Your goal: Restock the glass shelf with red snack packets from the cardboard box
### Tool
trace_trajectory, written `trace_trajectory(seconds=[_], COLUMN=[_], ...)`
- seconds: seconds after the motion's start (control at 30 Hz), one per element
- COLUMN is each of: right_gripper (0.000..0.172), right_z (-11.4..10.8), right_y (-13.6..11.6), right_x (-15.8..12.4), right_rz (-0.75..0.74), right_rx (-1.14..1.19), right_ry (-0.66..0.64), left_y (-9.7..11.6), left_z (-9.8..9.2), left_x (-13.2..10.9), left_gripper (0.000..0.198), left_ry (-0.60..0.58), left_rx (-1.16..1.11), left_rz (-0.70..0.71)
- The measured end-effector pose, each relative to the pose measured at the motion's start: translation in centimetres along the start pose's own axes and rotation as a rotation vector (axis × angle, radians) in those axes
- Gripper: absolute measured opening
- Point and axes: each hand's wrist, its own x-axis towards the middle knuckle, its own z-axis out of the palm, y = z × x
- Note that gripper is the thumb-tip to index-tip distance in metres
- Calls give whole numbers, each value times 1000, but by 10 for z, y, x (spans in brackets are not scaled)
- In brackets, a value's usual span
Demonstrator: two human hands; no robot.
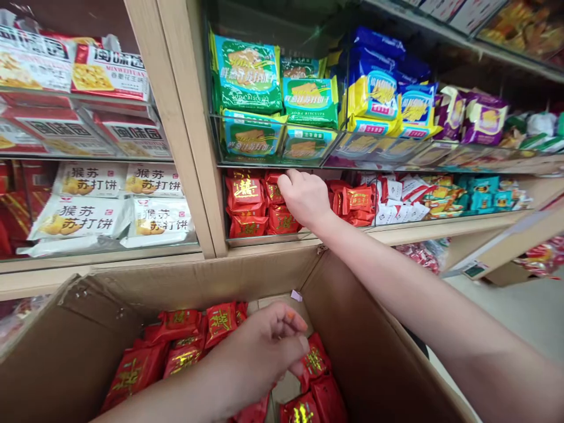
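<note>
My right hand (306, 197) reaches into the bottom shelf compartment, its fingers bent down onto a red packet (274, 187) with gold print. The fingertips are partly hidden behind the hand. More red packets (245, 191) are stacked beside it on the left. Lower down, my left hand (275, 341) hovers inside a cardboard box (211, 285), fingers loosely curled and the thumb apart, with nothing visible in it. Under and around it lie several red packets (132, 373) of the same look. Others (315, 358) rest by the box's right wall.
Green soda biscuit packs (247, 70) and blue-yellow packs (374, 88) fill the shelf above, behind a clear front strip. White biscuit packs (83, 217) stand left of the wooden upright (185, 117). Small teal packets (482, 194) lie further right. The box stands against the shelf's front edge.
</note>
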Motion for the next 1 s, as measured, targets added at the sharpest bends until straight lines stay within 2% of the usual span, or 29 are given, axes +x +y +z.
trace_trajectory(seconds=[0.23, 0.47, 0.63, 0.77, 0.87, 0.93, 1.0], right_gripper=[28, 52, 62, 74, 74, 70, 63], right_z=[8, 11, 10, 14, 15, 7, -12], right_y=[-11, -20, -22, -20, -18, -16, -18], right_x=[0, 3, 10, 23, 30, 29, 17], right_rz=[42, 175, 156, 215, 218, 213, 178], right_rx=[12, 177, 216, 248, 283, 293, 302], right_ry=[7, 6, -31, -131, -178, -159, -103], left_y=[8, -9, -5, 3, 3, -2, -11], left_z=[11, 6, 6, 7, 5, 2, -3], left_x=[-9, 0, -2, -4, -4, -2, 1], left_gripper=[9, 10, 10, 8, 7, 8, 9], left_ry=[-80, -227, -142, -132, -129, -131, -147], left_rx=[372, 378, 439, 420, 431, 445, 461], left_rz=[-72, -50, -109, -132, -152, -110, -15])
